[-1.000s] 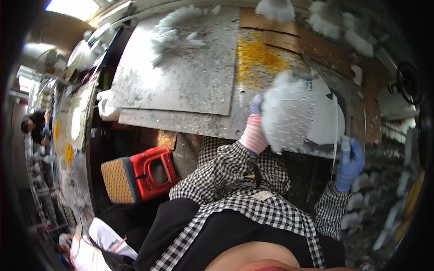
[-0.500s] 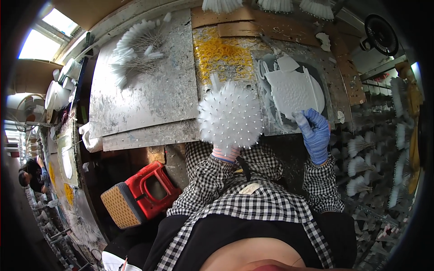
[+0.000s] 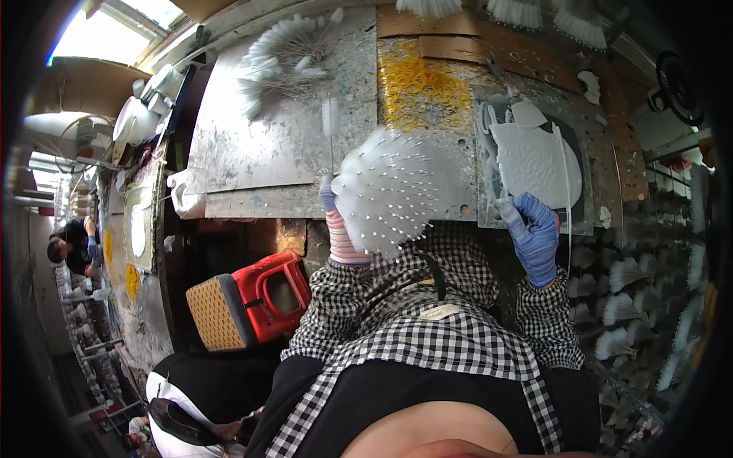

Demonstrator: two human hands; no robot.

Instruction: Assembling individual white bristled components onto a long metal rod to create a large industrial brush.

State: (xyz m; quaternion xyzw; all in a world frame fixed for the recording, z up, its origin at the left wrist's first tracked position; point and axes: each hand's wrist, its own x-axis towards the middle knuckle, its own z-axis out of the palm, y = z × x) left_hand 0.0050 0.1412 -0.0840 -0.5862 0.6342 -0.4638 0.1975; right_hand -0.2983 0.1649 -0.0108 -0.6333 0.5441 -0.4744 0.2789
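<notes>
My left hand [image 3: 345,238], in a pink-and-blue striped glove, is closed around the base of a large bunch of white filaments [image 3: 385,195]. The bunch fans out into a dome, with small white blobs at the filament tips; its gripped base is hidden. Beside the near edge of a dark plate coated with white paste [image 3: 534,160], my right hand [image 3: 532,240] wears a blue glove with whitened fingertips. Its fingers are curled together, and whatever they may hold is too small to make out. A thin white strip [image 3: 566,172] runs along the paste's right side towards this hand.
Yellow rings [image 3: 424,88] lie spread at the table's middle back. White tufts on thin stems [image 3: 282,61] rest on the metal sheet [image 3: 244,145] at left. A red stool [image 3: 271,298] stands below the table. Racks of white tufts [image 3: 622,305] are at right; another person [image 3: 76,248] works far left.
The view has shifted, so the table sits further right in it. My left hand has tipped the bunch, whose tips now lean rightward. My right hand stays by the plate's near edge.
</notes>
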